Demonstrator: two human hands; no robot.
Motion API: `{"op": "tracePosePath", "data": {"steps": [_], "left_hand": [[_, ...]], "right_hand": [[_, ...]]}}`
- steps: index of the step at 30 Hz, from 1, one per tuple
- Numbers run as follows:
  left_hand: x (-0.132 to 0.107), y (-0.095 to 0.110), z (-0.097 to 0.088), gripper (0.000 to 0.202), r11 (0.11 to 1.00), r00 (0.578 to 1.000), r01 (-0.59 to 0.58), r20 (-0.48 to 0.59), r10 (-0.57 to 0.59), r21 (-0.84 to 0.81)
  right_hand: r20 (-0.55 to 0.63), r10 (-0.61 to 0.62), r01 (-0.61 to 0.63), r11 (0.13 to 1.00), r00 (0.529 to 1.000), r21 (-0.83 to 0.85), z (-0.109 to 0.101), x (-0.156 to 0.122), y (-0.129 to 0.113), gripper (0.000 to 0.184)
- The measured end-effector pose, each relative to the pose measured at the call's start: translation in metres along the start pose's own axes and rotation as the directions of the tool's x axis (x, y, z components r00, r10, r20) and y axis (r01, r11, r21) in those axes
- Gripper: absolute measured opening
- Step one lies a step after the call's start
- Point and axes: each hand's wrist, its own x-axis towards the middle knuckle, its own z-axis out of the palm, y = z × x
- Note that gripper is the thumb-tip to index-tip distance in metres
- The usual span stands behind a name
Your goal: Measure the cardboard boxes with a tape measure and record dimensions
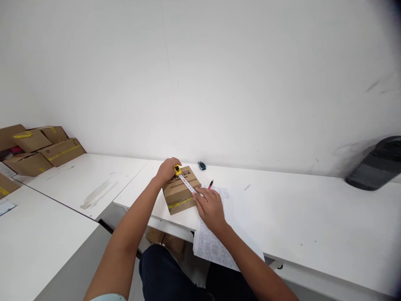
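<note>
A small cardboard box [179,193] with dark print on top and yellow tape on its front side rests near the table's front edge. My left hand [166,170] is closed on the yellow case of a tape measure [177,169] at the box's far left part. The white blade runs diagonally across the box top toward me. At its near right end my right hand [210,205] pinches the blade's tip, by the box's right edge. Printed paper sheets [213,244] lie partly under my right hand and forearm, hanging over the table edge.
A red and black pen [211,184] lies on the sheets, and a small dark object [202,166] sits by the wall. Several cardboard boxes [46,146] are piled at the far left. A dark container [376,165] stands at the right. Another carton [167,242] is under the table [300,213].
</note>
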Motion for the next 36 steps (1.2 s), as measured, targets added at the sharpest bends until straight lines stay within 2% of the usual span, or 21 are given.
{"op": "tracePosePath", "data": {"steps": [5,9,12,15,18,20,22,25,28,30,33,35,36], "left_hand": [[-0.007,0.008,0.001,0.046,1.000,1.000,0.004,-0.015,-0.004,0.007],[-0.019,0.021,-0.002,0.048,1.000,1.000,0.002,0.000,-0.002,-0.020],[-0.029,0.028,-0.012,0.045,0.997,0.999,0.022,0.044,-0.019,-0.069],[-0.042,0.034,-0.027,0.036,0.997,0.995,0.025,0.103,-0.017,-0.073],[-0.061,0.050,-0.039,0.030,1.000,0.993,0.016,0.118,-0.013,-0.018],[-0.080,0.068,-0.041,0.030,1.000,0.995,-0.014,0.100,0.015,-0.011],[-0.102,0.094,-0.035,0.031,0.994,0.993,-0.081,0.079,0.086,-0.072],[-0.134,0.137,-0.010,0.033,0.971,0.988,-0.136,0.045,0.148,-0.198],[-0.157,0.174,0.026,0.035,0.957,0.996,-0.075,0.024,0.085,-0.280],[-0.168,0.191,0.049,0.045,0.942,0.994,-0.079,0.042,0.098,-0.327],[-0.172,0.197,0.069,0.088,0.944,0.979,-0.172,0.060,0.196,-0.281],[-0.161,0.189,0.069,0.106,0.975,0.984,-0.161,0.049,0.171,-0.151],[-0.151,0.181,0.065,0.106,0.991,0.993,-0.112,0.035,0.115,-0.074]], "right_hand": [[-0.057,0.139,-0.140,0.990,0.989,-0.013,-0.033,-0.022,0.009,0.024],[-0.078,0.126,-0.120,0.990,0.989,0.074,-0.047,-0.021,0.011,0.021],[-0.093,0.137,-0.123,0.983,0.986,0.138,-0.056,-0.018,0.008,0.020],[-0.103,0.232,-0.204,0.953,0.967,0.223,-0.071,-0.015,0.005,0.019],[-0.058,0.335,-0.295,0.889,0.941,0.351,-0.097,-0.005,0.010,0.018],[-0.011,0.321,-0.288,0.865,0.947,0.412,-0.121,0.007,0.018,0.016],[0.039,0.248,-0.238,0.859,0.968,0.454,-0.145,0.023,0.025,0.016],[0.103,0.146,-0.177,0.869,0.984,0.463,-0.172,0.049,0.030,0.018],[0.214,0.081,-0.161,0.909,0.973,0.384,-0.184,0.071,0.027,0.020],[0.291,-0.008,-0.088,0.945,0.957,0.315,-0.188,0.081,0.024,0.021],[0.342,-0.192,0.110,0.963,0.920,0.247,-0.196,0.091,0.020,0.022],[0.359,-0.275,0.204,0.953,0.892,0.223,-0.205,0.097,0.021,0.020],[0.367,-0.297,0.231,0.949,0.882,0.214,-0.209,0.099,0.023,0.018]]}}
